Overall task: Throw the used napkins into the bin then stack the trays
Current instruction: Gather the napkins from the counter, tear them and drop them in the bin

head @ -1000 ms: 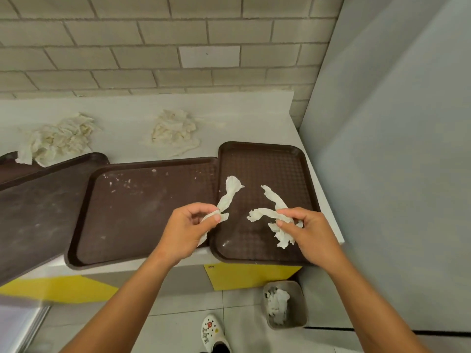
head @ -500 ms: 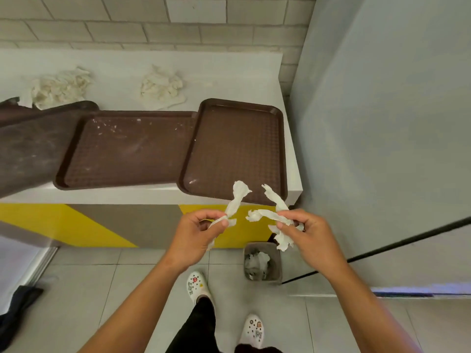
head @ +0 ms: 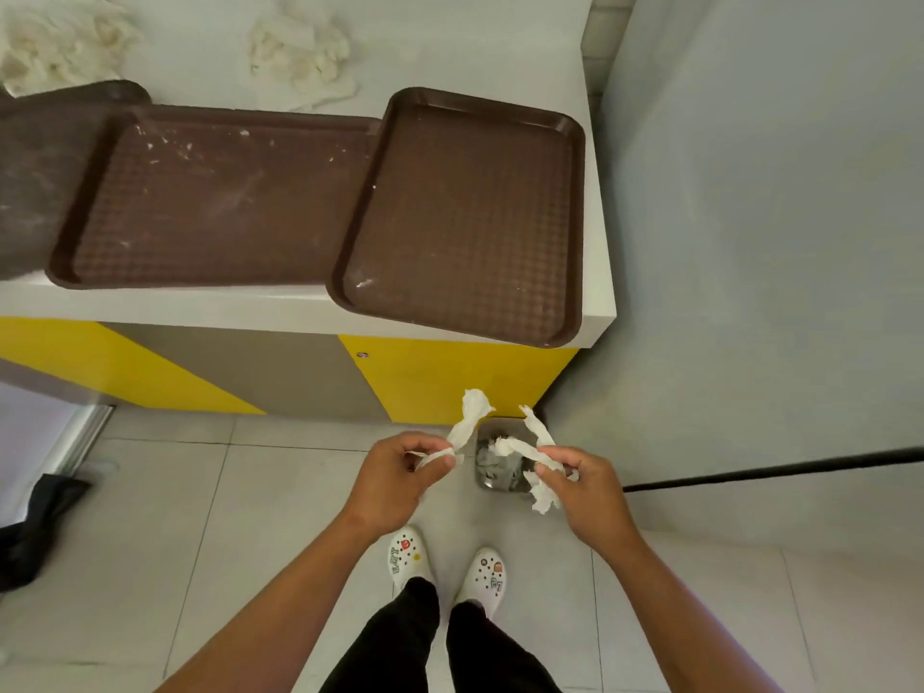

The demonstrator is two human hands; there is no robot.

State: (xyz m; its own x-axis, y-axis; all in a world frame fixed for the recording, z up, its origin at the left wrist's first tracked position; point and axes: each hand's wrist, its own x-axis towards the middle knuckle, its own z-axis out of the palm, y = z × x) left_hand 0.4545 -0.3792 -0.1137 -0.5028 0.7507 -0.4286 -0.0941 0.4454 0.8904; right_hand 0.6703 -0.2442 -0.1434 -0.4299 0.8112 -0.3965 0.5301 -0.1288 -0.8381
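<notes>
My left hand point(head: 400, 472) and right hand point(head: 582, 480) each pinch a twisted napkin point(head: 470, 417) just above the bin point(head: 500, 462) between them. I judge this the binning step; next, both must let go over it.

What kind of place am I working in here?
Probably a canteen or fast-food tray-return spot: brown serving trays lie on a white counter, piles of used napkins sit behind them, and a small bin stands on the tiled floor below.
</notes>
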